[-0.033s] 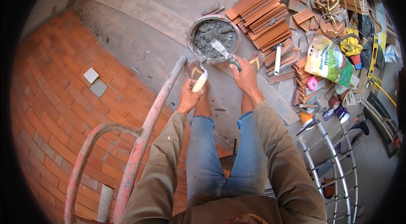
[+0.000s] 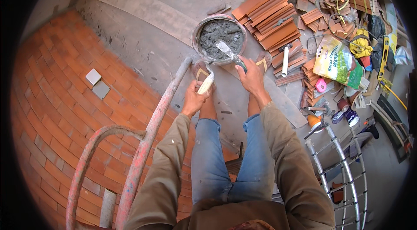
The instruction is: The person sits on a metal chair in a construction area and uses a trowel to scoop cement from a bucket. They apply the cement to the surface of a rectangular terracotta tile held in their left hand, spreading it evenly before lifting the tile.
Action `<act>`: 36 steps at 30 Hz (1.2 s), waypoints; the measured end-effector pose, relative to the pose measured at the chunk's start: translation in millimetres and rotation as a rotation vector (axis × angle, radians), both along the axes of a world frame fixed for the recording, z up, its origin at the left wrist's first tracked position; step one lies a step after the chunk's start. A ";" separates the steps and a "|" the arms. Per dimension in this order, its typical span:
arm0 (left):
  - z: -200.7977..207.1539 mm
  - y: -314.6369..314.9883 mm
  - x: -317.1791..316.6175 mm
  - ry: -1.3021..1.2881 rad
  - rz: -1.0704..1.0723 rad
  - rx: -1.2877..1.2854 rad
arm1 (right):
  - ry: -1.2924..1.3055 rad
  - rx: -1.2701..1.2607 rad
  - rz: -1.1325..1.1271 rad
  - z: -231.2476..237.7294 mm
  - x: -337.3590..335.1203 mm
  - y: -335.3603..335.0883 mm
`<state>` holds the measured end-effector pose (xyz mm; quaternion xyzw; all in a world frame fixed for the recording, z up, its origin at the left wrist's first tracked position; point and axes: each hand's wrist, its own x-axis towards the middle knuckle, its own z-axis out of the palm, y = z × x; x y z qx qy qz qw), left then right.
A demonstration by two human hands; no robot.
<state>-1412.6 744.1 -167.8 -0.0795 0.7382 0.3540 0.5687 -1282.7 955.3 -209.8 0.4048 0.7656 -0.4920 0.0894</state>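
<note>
My left hand (image 2: 195, 99) is closed around the pale handle of a trowel (image 2: 206, 83). The trowel's bent metal neck points up at the bucket's near rim; its blade is hard to make out. In my right hand (image 2: 251, 76) is a putty knife (image 2: 226, 49) with a dark green handle, its blade smeared with mortar and lying over the bucket. Wet grey mortar (image 2: 219, 34) fills much of the round bucket (image 2: 196, 47), which stands on the floor just beyond my sandalled feet. Whether the knife's tip touches the mortar, I cannot tell.
Stacked terracotta tiles (image 2: 271, 21) lie right of the bucket. Further right are a printed sack (image 2: 336, 63), a yellow spirit level (image 2: 383, 58) and a metal rack (image 2: 343, 173). A red-painted metal pipe frame (image 2: 150, 139) rises on my left, above orange brick-patterned flooring (image 2: 65, 113).
</note>
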 end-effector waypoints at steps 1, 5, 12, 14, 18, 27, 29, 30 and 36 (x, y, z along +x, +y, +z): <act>2.0 1.9 -0.6 -0.030 0.017 0.015 | -0.019 -0.030 0.037 -1.1 0.5 1.5; 2.7 1.3 0.8 -0.017 0.012 0.005 | -0.105 -0.141 0.052 -9.9 17.4 0.6; -8.7 -21.2 10.6 -0.032 0.041 -0.065 | -0.093 -0.613 -0.402 -8.9 34.0 -1.9; -7.5 -18.7 13.1 -0.036 -0.011 -0.059 | -0.055 -0.828 -0.625 -15.9 25.4 -3.5; -1.6 -12.3 19.3 -0.026 0.020 -0.002 | -0.094 -1.153 -0.836 -16.6 9.0 -8.8; 0.7 -7.9 21.4 0.097 0.153 -0.068 | -0.368 -0.926 -0.596 -4.5 68.8 -34.2; -4.7 -1.4 14.7 0.166 0.076 -0.081 | -0.270 -0.837 -0.695 -6.2 79.7 -41.1; -10.3 -3.6 12.6 0.197 -0.009 -0.073 | -0.200 -0.762 -0.731 -1.2 75.4 -43.5; -7.2 -17.3 23.3 0.173 -0.173 -0.054 | 0.121 -0.619 -0.671 -1.9 10.7 -31.9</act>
